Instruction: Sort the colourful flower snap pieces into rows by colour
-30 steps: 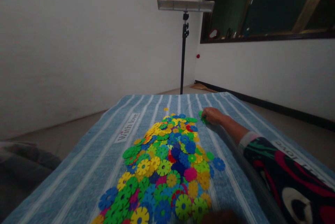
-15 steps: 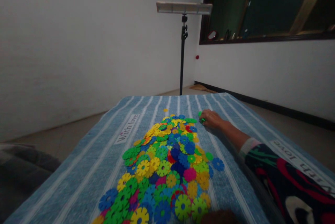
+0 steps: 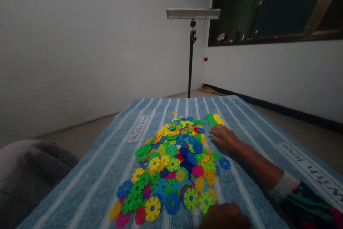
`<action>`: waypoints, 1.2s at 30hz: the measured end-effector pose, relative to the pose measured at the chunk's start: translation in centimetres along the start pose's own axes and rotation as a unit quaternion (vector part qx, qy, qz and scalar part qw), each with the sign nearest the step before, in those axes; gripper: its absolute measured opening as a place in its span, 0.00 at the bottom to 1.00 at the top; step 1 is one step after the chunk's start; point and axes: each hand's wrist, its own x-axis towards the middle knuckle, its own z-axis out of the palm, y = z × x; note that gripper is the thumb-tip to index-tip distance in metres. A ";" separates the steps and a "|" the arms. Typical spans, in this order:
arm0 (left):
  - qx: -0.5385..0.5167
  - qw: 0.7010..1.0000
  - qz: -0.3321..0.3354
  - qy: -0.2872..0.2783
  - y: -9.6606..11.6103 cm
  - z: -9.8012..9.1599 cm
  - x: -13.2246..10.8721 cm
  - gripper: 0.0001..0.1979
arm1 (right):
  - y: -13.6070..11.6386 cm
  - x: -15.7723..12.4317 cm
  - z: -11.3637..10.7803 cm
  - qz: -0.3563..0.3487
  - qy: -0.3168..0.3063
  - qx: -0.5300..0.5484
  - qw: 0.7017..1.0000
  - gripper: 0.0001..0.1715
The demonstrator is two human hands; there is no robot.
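A long pile of flower-shaped plastic discs (image 3: 173, 164) in green, yellow, blue, red, pink and orange lies on the striped blue cloth (image 3: 102, 157). Beyond its right far side, a green row of discs (image 3: 210, 120) rests beside a yellow row (image 3: 218, 119). Just nearer than these rows is my right hand (image 3: 224, 138), low over the cloth, its fingers apart and nothing visible in them. My left hand (image 3: 226, 216) shows only in part at the bottom edge, by the near right end of the pile; its fingers are dark and mostly hidden.
A lamp on a black stand (image 3: 190, 57) rises behind the far table edge. Grey fabric (image 3: 34, 179) bulges at the left of the table. One orange disc (image 3: 174, 112) lies apart beyond the pile, and a blue disc (image 3: 224, 163) lies at its right side.
My right hand has let go of the green discs and drawn back toward me, uncovering the green and yellow rows. More of my left hand shows. The view has shifted slightly.
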 end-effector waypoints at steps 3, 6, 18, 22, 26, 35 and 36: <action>0.066 0.997 0.024 0.017 0.2 0.4 0.6 0.06 | -1.1 -3.8 1.3 0.045 0.048 0.060 0.996 0.17; 0.125 0.986 0.047 0.095 0.5 -0.4 0.1 0.03 | -2.3 -6.4 2.7 0.094 0.091 0.117 0.984 0.21; 0.190 0.971 0.016 0.145 0.2 -4.8 -1.6 0.09 | -7.1 -6.1 6.7 0.123 0.199 0.235 0.943 0.27; 0.210 0.967 0.003 0.145 -1.5 -5.7 -2.4 0.13 | -7.9 -4.9 7.5 0.122 0.217 0.235 0.940 0.26; 0.226 0.966 0.007 0.126 -3.4 -6.6 -3.3 0.13 | -8.9 -3.3 8.5 0.127 0.232 0.223 0.938 0.24; 0.246 0.956 -0.009 0.157 -5.9 -7.2 -4.2 0.10 | -10.4 0.6 10.1 0.137 0.241 0.204 0.939 0.22; 0.251 0.955 -0.012 0.160 -6.1 -7.2 -4.2 0.10 | -10.5 1.0 10.1 0.139 0.239 0.203 0.939 0.22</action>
